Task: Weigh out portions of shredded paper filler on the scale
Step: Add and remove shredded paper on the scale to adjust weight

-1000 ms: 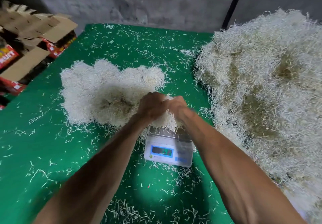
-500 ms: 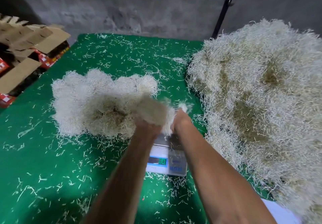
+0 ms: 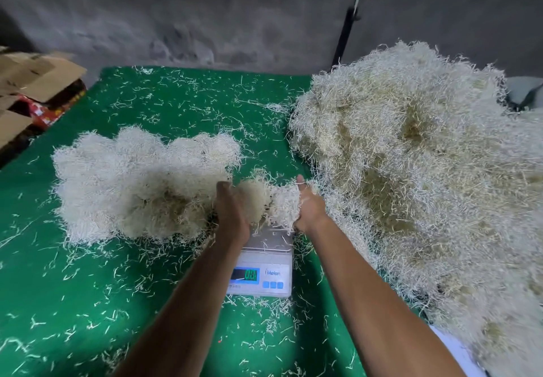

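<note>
A small white digital scale [image 3: 266, 274] with a lit green display sits on the green table cover [image 3: 88, 303]. Just beyond and above its steel platform, my left hand [image 3: 232, 213] and my right hand [image 3: 308, 209] hold a clump of shredded paper [image 3: 271, 200] between them. Both thumbs point up and the fingers are buried in the strands. A low heap of pale shredded paper [image 3: 132, 183] lies to the left of the clump and touches it. A far larger pile of shredded paper [image 3: 426, 177] fills the right side.
Loose paper strands litter the green cover all around the scale. Opened cardboard boxes [image 3: 32, 83] are stacked off the table's left edge. A grey wall and a dark pole [image 3: 343, 39] stand behind the table. Something white [image 3: 458, 350] shows under the big pile at the lower right.
My hands were bunched together over the scale; they have moved apart and forward with the clump between them, and the scale's platform now shows.
</note>
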Demonstrator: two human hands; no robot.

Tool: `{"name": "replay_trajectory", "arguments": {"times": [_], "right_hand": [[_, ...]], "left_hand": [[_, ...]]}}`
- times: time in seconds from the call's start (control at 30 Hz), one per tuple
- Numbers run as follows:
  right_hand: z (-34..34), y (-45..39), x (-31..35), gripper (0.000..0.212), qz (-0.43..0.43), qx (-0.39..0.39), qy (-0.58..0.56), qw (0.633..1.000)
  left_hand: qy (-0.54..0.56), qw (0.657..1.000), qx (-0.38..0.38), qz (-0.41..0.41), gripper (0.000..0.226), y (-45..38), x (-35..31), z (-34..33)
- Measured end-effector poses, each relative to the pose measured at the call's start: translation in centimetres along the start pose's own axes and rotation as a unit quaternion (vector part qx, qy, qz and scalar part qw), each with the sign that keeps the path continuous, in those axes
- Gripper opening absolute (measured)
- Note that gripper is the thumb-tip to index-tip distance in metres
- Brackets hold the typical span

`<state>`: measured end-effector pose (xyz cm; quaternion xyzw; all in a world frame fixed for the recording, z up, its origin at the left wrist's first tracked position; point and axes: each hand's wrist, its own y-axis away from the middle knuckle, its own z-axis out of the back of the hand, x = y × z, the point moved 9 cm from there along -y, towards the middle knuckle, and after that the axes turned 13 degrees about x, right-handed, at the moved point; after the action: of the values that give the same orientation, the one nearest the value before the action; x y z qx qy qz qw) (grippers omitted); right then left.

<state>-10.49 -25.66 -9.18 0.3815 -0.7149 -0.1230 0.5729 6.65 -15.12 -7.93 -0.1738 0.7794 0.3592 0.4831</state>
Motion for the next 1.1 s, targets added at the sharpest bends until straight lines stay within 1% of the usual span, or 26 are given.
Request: {"name": "replay_trajectory", "arguments": {"times": [0.07,0.1,0.13,0.17,0.23,0.27,0.3,0.33,0.37,0.4,0.43,0.5,0.53,0.57,0.6,0.67,0.77,0.8,0.83,0.87,0.9,0.97,1.0,1.03,1.1], "right_hand": [[2.2,-0.1,0.1,0.061,0.039,-0.069,-0.033,0.996],[3.2,-0.1,-0.1,0.056,0.055,-0.106,-0.047,0.992],[4.0,0.3,-0.2,0.057,0.072,-0.139,-0.044,0.987],[4.8,0.2,-0.4,0.060,0.094,-0.165,-0.042,0.981],[5.2,0.8,-0.4,0.066,0.125,-0.150,-0.038,0.980],[5.1,1.1,-0.5,0.067,0.131,-0.128,-0.037,0.982],[5.4,0.9,-0.7,0.073,0.137,-0.104,-0.044,0.984],[5.7,1.0,-0.7,0.089,0.140,-0.088,-0.058,0.985],[5.9,1.1,-0.7,0.099,0.145,-0.067,-0.066,0.985],[6.1,1.2,-0.7,0.100,0.158,-0.049,-0.080,0.983],[6.6,1.0,-0.8,0.092,0.171,-0.041,-0.091,0.980],[7.8,1.2,-1.4,0.064,0.160,-0.049,-0.083,0.982],[8.2,1.7,-1.4,0.052,0.157,-0.061,-0.066,0.984],[8.7,1.9,-1.3,0.041,0.160,-0.079,-0.038,0.983],[9.2,2.5,-1.4,0.045,0.160,-0.096,-0.009,0.982],[9.9,3.4,-1.7,0.063,0.170,-0.108,0.035,0.979],[11.5,3.9,-4.0,0.073,0.165,-0.086,0.047,0.981],[11.8,4.3,-4.7,0.075,0.157,-0.080,0.056,0.983],[11.8,4.8,-5.2,0.074,0.156,-0.070,0.065,0.983],[11.5,5.4,-5.5,0.075,0.155,-0.058,0.071,0.984],[11.0,6.2,-5.6,0.075,0.158,-0.047,0.074,0.983],[10.1,7.7,-6.0,0.078,0.163,-0.043,0.078,0.983],[9.4,8.5,-6.3,0.077,0.173,-0.033,0.083,0.981],[8.5,9.4,-6.6,0.072,0.187,-0.020,0.099,0.977],[6.7,11.6,-7.8,0.051,0.220,-0.007,0.160,0.962]], "left_hand": [[0.015,0.999,-0.021,0.020,0.053,0.3,1.1,0.4],[0.002,0.999,-0.030,0.027,0.056,0.3,1.4,0.6],[-0.022,0.998,-0.044,0.042,0.051,0.6,1.6,0.8],[-0.058,0.996,-0.057,0.045,0.040,0.4,1.9,1.4],[-0.146,0.987,-0.060,0.039,0.014,0.9,1.7,1.9],[-0.176,0.982,-0.046,0.040,0.013,0.9,2.0,2.1],[-0.199,0.979,-0.033,0.043,0.020,0.7,2.6,2.3],[-0.223,0.973,-0.029,0.044,0.031,1.0,2.8,2.6],[-0.242,0.969,-0.024,0.034,0.043,1.2,2.8,2.8],[-0.260,0.965,-0.019,0.009,0.054,1.5,2.3,2.9],[-0.274,0.962,-0.005,-0.010,0.064,1.8,2.0,2.7],[-0.303,0.952,0.022,-0.035,0.075,2.8,1.4,2.2],[-0.328,0.943,0.021,-0.054,0.076,3.4,1.1,2.2],[-0.368,0.927,0.009,-0.077,0.077,3.9,0.6,2.3],[-0.411,0.907,-0.006,-0.098,0.080,4.5,0.3,2.5],[-0.462,0.878,-0.026,-0.122,0.092,5.5,0.0,2.7],[-0.486,0.860,-0.024,-0.152,0.119,6.9,0.4,2.4],[-0.495,0.853,-0.028,-0.164,0.121,7.6,0.5,2.2],[-0.500,0.847,-0.033,-0.179,0.119,8.4,0.6,2.0],[-0.500,0.842,-0.035,-0.200,0.111,9.2,0.5,1.7],[-0.500,0.831,-0.035,-0.240,0.096,10.1,0.3,1.3],[-0.494,0.804,-0.027,-0.331,0.060,12.6,0.1,0.2],[-0.478,0.807,-0.009,-0.347,0.047,13.6,0.9,-0.2],[-0.454,0.826,0.015,-0.334,0.041,14.4,2.0,-0.5],[-0.396,0.879,0.044,-0.261,0.031,15.6,5.0,-0.6]]}}
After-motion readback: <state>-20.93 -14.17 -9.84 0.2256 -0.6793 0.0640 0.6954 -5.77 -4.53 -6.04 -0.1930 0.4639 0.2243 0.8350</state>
